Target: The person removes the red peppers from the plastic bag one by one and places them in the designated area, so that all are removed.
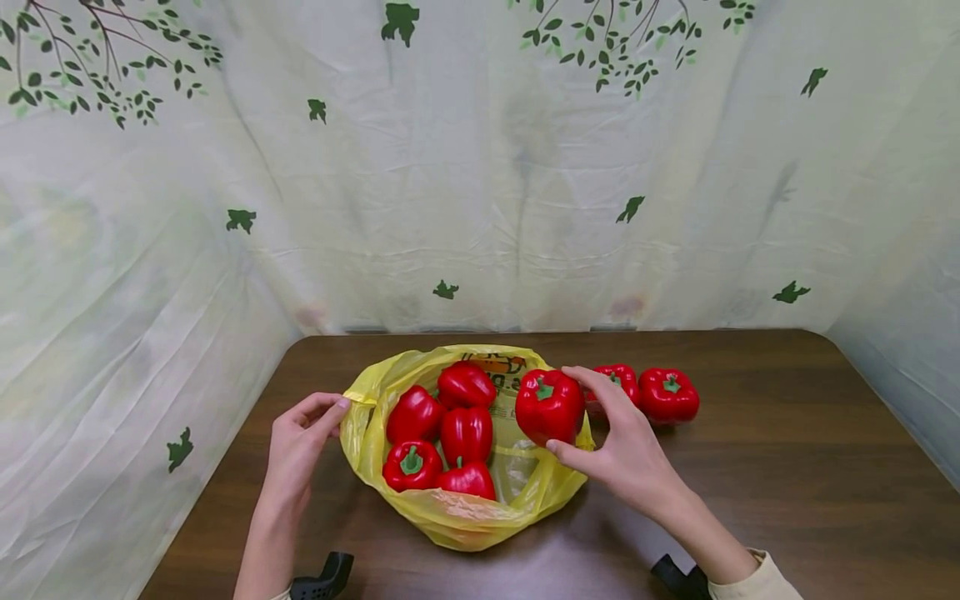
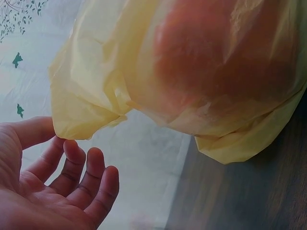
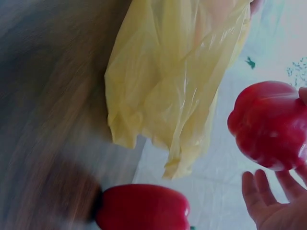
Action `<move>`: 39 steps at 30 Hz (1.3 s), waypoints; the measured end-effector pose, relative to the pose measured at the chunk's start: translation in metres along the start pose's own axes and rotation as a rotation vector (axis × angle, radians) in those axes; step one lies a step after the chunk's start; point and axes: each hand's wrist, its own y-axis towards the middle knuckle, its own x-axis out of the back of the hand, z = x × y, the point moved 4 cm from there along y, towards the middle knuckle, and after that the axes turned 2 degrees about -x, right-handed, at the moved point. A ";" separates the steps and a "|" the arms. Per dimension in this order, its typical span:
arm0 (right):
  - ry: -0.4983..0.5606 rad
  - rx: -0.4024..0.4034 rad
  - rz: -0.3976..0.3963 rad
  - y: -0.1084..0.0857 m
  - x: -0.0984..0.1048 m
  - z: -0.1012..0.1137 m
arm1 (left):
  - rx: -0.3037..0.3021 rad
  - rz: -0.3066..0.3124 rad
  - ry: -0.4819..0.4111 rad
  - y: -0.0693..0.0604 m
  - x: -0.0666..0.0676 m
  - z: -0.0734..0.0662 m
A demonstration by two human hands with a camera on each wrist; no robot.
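Note:
A yellow plastic bag [image 1: 480, 529] stands with its mouth spread wide on the table. Several red bell peppers [image 1: 467, 433] lie inside it. My left hand [image 1: 296, 442] pinches the bag's left rim between thumb and forefinger; in the left wrist view the other fingers of that hand [image 2: 62, 182] curl loosely below the film. Over the bag's right side, my right hand [image 1: 626, 446] holds another red bell pepper [image 1: 550, 408] between thumb and fingers, its green stem towards the head camera. In the right wrist view this pepper [image 3: 271, 124] is clear of the bag.
Two more red bell peppers [image 1: 669, 395] sit on the table to the right of the bag, one partly hidden behind my right hand. The brown wooden table [image 1: 810, 467] ends at the back against a pale cloth [image 1: 480, 208] printed with leaves.

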 end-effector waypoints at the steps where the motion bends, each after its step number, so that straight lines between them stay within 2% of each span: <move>1: -0.018 0.007 -0.006 -0.001 0.002 0.000 | -0.003 0.000 -0.008 0.000 0.000 0.000; 8: -0.045 0.044 -0.006 -0.009 0.017 -0.004 | -0.010 -0.002 -0.015 0.000 0.000 0.000; 19: -0.085 0.044 0.016 -0.023 0.032 -0.010 | -0.002 0.002 -0.005 0.001 -0.001 -0.001; 26: -0.085 0.051 0.003 -0.029 0.041 -0.014 | -0.006 -0.002 0.001 0.000 -0.002 0.000; 32: -0.098 0.078 -0.012 -0.032 0.053 -0.015 | 0.003 0.001 0.008 0.001 -0.001 0.002; 39: -0.080 0.131 0.005 -0.031 0.072 -0.017 | 0.004 0.012 0.001 0.002 -0.003 0.003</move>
